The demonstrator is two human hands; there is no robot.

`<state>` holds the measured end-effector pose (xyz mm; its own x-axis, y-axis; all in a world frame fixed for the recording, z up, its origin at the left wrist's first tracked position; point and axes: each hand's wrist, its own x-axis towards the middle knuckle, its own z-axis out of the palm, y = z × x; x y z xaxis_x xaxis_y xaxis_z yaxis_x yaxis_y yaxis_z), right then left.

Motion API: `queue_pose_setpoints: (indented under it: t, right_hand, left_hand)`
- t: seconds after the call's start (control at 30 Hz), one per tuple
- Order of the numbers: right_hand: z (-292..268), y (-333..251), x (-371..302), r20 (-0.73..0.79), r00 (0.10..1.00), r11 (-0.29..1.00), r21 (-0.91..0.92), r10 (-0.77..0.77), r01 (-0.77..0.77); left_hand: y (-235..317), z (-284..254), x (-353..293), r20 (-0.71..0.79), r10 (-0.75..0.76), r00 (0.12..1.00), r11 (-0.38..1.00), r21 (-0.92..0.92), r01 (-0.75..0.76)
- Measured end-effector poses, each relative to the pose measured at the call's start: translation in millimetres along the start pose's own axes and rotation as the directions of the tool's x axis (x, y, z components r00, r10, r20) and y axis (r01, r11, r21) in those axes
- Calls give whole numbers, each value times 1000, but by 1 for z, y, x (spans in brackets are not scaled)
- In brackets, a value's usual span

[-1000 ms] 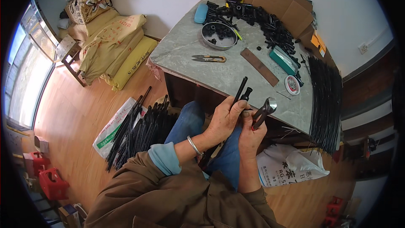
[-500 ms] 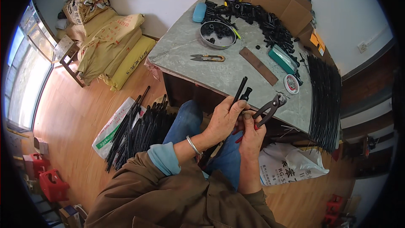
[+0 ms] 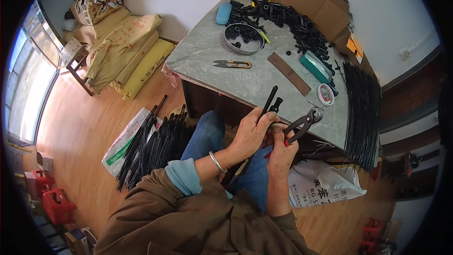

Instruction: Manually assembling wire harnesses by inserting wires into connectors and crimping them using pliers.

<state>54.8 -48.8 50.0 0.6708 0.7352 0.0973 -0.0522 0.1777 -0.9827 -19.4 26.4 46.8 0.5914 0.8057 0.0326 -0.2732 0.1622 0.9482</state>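
My left hand (image 3: 251,133) is closed round a thin black rod (image 3: 269,100) and a black stepped plastic fitting (image 3: 276,104), whose ends stick up past the thumb. Against it my right hand (image 3: 282,153) grips end-cutting pincers (image 3: 302,125) with dark jaws and red handle grips. The pincers' jaws point up and to the right, over the table's near edge. Between the two hands the fingertips meet, and what lies under them is hidden.
On the grey marbled table (image 3: 198,49) are thread snips (image 3: 232,64), a metal bowl (image 3: 244,39) of black parts, a brown flat bar (image 3: 289,74), a small round tub (image 3: 325,94), heaped black fittings (image 3: 306,33) and black wires (image 3: 362,113). Black rods (image 3: 155,153) lie on the floor at left.
The pincers' head has dipped slightly in my right hand. Both hands otherwise keep their places, and the rod and fitting stay in my left hand.
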Motion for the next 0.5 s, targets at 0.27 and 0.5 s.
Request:
queue_pose_setpoints:
  t: [0.27, 0.5]
  right_hand:
    - [0, 2, -1, -8, 1000, 1000, 13, -22, 22]
    - [3, 1, -1, -30, 999, 999, 23, -37, 37]
  left_hand:
    - [-3, -1, 0, 2, 18, 1000, 999, 29, -18]
    - [-5, -1, 0, -3, 38, 999, 999, 14, -38]
